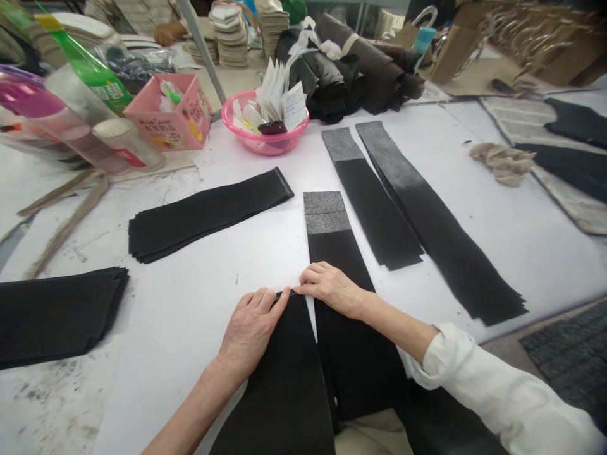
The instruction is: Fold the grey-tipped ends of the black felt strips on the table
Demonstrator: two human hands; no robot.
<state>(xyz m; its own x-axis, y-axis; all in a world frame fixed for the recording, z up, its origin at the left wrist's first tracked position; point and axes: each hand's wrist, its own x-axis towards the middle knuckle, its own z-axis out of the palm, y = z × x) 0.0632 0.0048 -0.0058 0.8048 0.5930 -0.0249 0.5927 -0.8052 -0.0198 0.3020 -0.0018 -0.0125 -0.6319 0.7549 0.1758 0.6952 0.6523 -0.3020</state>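
Note:
My left hand (251,325) is closed at the top edge of a black fabric piece (289,379), thumb and fingers pressed on its narrow end. From the other side, my right hand (332,289) pinches the same edge, and the fingertips of both hands nearly meet there. This piece hangs down toward my lap. Under my right wrist lies a second black strip (353,354) with a speckled grey end. Two more grey-ended strips, a shorter one (374,208) and a longer one (450,234), lie to the right. A stack of black pieces (208,215) lies to the left.
Another black stack (57,316) lies at the left edge. Along the back stand a pink basin (265,142) with paper tags and a phone, a pink box (165,117), bottles and dark fabric rolls (370,63). A crumpled beige cloth (502,163) lies right. Behind, another person's hand (169,33) shows.

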